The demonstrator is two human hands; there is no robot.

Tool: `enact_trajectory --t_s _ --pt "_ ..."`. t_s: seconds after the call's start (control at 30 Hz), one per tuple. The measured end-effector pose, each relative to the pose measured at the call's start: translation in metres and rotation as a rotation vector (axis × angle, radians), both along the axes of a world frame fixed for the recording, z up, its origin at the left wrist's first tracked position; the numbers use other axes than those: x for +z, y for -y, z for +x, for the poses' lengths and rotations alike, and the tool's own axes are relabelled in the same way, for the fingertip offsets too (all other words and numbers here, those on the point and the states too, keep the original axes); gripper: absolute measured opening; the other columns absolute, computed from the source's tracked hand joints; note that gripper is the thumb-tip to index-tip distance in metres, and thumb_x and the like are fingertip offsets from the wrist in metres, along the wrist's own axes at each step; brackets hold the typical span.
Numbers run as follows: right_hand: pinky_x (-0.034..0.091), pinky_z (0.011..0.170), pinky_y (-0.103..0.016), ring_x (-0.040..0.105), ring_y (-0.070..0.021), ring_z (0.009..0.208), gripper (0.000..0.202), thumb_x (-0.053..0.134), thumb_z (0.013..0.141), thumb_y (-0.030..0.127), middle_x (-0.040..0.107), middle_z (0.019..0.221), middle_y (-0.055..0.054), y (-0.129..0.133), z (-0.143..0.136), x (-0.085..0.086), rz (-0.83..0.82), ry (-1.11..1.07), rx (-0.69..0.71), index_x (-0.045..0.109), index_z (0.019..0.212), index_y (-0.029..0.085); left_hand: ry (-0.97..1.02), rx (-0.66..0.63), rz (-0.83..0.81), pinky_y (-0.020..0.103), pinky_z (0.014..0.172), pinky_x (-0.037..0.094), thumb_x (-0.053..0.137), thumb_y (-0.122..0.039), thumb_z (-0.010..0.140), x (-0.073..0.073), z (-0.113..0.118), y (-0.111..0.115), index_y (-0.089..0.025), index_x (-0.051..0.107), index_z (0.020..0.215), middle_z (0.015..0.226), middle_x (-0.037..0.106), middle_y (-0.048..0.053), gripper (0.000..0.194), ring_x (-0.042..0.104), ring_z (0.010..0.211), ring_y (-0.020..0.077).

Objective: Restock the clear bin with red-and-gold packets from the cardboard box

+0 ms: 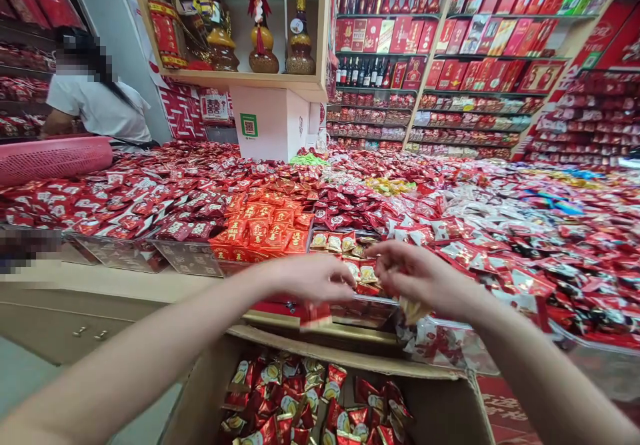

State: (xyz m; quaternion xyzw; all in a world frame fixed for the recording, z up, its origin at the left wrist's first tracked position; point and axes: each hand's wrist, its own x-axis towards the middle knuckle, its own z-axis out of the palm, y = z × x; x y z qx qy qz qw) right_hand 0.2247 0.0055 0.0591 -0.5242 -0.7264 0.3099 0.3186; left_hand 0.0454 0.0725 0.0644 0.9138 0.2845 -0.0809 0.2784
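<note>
Both arms reach forward over an open cardboard box [440, 401] holding red and gold wrapped candies [300, 398]. My left hand [317, 279] is at the front edge of a clear bin, its fingers curled downward; a blurred red packet [316, 315] shows just beneath it. My right hand [407, 275] is at the same bin's right side, fingers bent, with a blurred gold-coloured packet [413, 310] at its underside. Between the hands lie red and gold candies [367, 273] in the bin. Orange-red packets [270, 225] fill the bin to the left.
Bins of red packets [125, 198] spread across the counter [130, 285]. A pink basket [55, 158] sits at the left, near a person in a white shirt [103, 108]. A white pillar [265, 121] rises mid-counter under a display cabinet. Shelves [425, 65] line the back.
</note>
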Motion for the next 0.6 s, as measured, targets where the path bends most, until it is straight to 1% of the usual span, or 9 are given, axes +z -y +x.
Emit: enact_trajectory --t_s 0.03,0.1,0.17,0.2,0.27,0.33,0.4,0.5,0.6 --pt "0.044 0.060 -0.022 0.052 -0.0122 0.068 0.028 0.048 0.077 0.024 0.056 0.078 -0.001 0.012 -0.009 -0.011 0.042 -0.218 -0.050 0.051 0.104 0.020 0.116 0.001 -0.153 0.020 0.056 0.042 0.047 -0.040 0.080 -0.009 -0.008 0.017 -0.022 0.057 0.107 0.088 0.064 0.002 0.034 0.056 0.062 0.0121" --pt "0.046 0.062 -0.022 0.054 -0.0130 0.073 0.024 0.054 0.076 0.029 0.058 0.080 -0.002 0.031 -0.030 -0.038 0.041 -0.504 -0.166 0.052 0.097 0.021 0.297 0.020 -0.469 0.019 0.052 0.041 0.055 -0.043 0.074 -0.035 -0.019 0.048 -0.019 0.059 0.100 0.085 0.063 0.001 0.036 0.054 0.061 0.0116" --pt "0.047 0.067 -0.023 0.056 -0.0142 0.077 0.024 0.058 0.075 0.032 0.060 0.085 -0.004 0.042 -0.048 -0.066 0.002 -0.633 -0.241 0.053 0.096 0.021 0.482 0.072 -0.627 0.019 0.058 0.041 0.053 -0.040 0.076 -0.063 -0.024 0.068 -0.015 0.063 0.084 0.070 0.060 -0.001 0.028 0.052 0.061 0.0111" --pt "0.047 0.071 -0.024 0.056 -0.0149 0.082 0.025 0.058 0.075 0.033 0.060 0.090 -0.004 0.045 -0.055 -0.076 -0.003 -0.660 -0.265 0.052 0.097 0.022 0.575 0.115 -0.704 0.020 0.061 0.042 0.051 -0.039 0.078 -0.074 -0.024 0.073 -0.014 0.064 0.078 0.067 0.058 -0.001 0.029 0.052 0.062 0.0114" --pt "0.046 0.078 -0.026 0.054 -0.0165 0.093 0.032 0.058 0.076 0.032 0.058 0.101 -0.006 0.046 -0.061 -0.089 -0.017 -0.699 -0.264 0.048 0.105 0.025 0.689 0.185 -0.812 0.024 0.071 0.042 0.047 -0.038 0.081 -0.088 -0.025 0.072 -0.013 0.063 0.077 0.067 0.058 0.001 0.030 0.055 0.069 0.0135" --pt "0.046 0.082 -0.029 0.053 -0.0180 0.100 0.040 0.059 0.076 0.031 0.056 0.108 -0.006 0.044 -0.061 -0.093 -0.037 -0.761 -0.228 0.042 0.112 0.028 0.754 0.204 -0.886 0.027 0.074 0.042 0.047 -0.039 0.081 -0.090 -0.027 0.063 -0.014 0.062 0.086 0.068 0.059 0.001 0.030 0.057 0.067 0.0134" --pt "0.047 0.080 -0.030 0.056 -0.0184 0.097 0.041 0.060 0.075 0.029 0.058 0.105 -0.006 0.041 -0.061 -0.093 -0.078 -0.822 -0.207 0.041 0.111 0.028 0.811 0.190 -0.924 0.026 0.071 0.042 0.048 -0.040 0.081 -0.087 -0.030 0.055 -0.015 0.061 0.092 0.070 0.059 0.001 0.030 0.056 0.059 0.0110" --pt "0.049 0.072 -0.027 0.060 -0.0161 0.083 0.031 0.065 0.071 0.026 0.062 0.089 -0.004 0.037 -0.067 -0.096 -0.098 -0.877 -0.234 0.048 0.097 0.025 0.869 0.190 -0.936 0.023 0.066 0.042 0.048 -0.039 0.081 -0.085 -0.034 0.051 -0.016 0.061 0.092 0.072 0.059 0.000 0.028 0.053 0.050 0.0074" --pt "0.049 0.065 -0.022 0.059 -0.0124 0.073 0.024 0.067 0.069 0.024 0.062 0.078 0.000 0.038 -0.073 -0.102 -0.067 -0.876 -0.249 0.052 0.087 0.024 0.841 0.211 -0.926 0.022 0.063 0.041 0.047 -0.040 0.081 -0.088 -0.038 0.056 -0.016 0.061 0.092 0.069 0.056 -0.001 0.030 0.051 0.048 0.0067"
